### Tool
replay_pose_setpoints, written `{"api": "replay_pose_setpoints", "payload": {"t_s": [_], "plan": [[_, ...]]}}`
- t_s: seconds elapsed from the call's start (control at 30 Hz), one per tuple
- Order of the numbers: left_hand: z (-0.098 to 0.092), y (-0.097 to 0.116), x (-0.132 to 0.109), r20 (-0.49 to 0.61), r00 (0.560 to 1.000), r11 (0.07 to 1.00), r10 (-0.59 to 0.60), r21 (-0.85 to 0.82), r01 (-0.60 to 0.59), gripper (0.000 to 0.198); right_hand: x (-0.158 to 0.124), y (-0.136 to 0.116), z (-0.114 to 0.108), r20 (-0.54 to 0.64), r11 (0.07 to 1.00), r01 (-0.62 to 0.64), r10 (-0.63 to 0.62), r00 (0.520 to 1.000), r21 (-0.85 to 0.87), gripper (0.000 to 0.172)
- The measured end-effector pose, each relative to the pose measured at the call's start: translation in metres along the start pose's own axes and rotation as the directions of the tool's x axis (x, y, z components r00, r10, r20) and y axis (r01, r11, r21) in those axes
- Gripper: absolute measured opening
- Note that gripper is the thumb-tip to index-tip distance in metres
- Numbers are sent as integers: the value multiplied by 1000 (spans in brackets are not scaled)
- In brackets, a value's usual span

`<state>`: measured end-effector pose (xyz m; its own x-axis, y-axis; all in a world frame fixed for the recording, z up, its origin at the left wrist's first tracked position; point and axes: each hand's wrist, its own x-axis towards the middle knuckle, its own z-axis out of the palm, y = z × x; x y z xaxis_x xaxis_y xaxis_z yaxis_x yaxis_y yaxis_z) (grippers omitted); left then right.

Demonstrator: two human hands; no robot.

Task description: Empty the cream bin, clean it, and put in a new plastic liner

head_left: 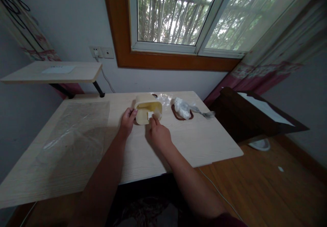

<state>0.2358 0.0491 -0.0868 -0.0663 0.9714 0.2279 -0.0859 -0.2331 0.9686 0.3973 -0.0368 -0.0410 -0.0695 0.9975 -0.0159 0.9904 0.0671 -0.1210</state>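
Observation:
A cream-coloured plastic container (142, 118) with rounded corners stands on the table, its opening turned toward me and a yellowish inside showing. My left hand (127, 120) grips its left rim, thumb on the near side. Between the fingers of my right hand (159, 131) is a small white piece (150, 115), held at the container's opening. Whether this piece is paper, cloth or a label I cannot tell. My right fingertips lie close to the container's lower right edge and partly hide it.
Right of the container, a crumpled clear plastic bag (182, 108) lies over a brown cord-like loop (178, 118). A flat clear plastic sheet (76, 131) covers the table's left part. Behind it stands a raised shelf (84, 73). A dark brown piece of furniture (230, 114) is at right.

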Motion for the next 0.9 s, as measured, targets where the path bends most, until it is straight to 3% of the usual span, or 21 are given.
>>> {"api": "replay_pose_setpoints", "payload": {"t_s": [0.2,0.33,0.63,0.77,0.9], "plan": [[-2,-4,1,21,1000,999,-23,-37,24,41,-3,-25,16,-35,995,87,-85,996,47,58],[-5,-1,0,27,1000,1000,-8,-6,8,43,-4,-28,18,-47,984,149,-145,988,97,63],[-4,-6,-3,40,999,999,6,-41,-4,43,-6,1,7,-35,1000,-24,24,999,-7,51],[-4,-7,-4,46,999,998,5,-69,-1,44,-6,-9,13,-40,1000,-16,17,999,7,53],[-6,-6,-4,46,999,996,-10,-92,15,44,-10,-28,20,-62,996,73,-70,996,58,57]]}}
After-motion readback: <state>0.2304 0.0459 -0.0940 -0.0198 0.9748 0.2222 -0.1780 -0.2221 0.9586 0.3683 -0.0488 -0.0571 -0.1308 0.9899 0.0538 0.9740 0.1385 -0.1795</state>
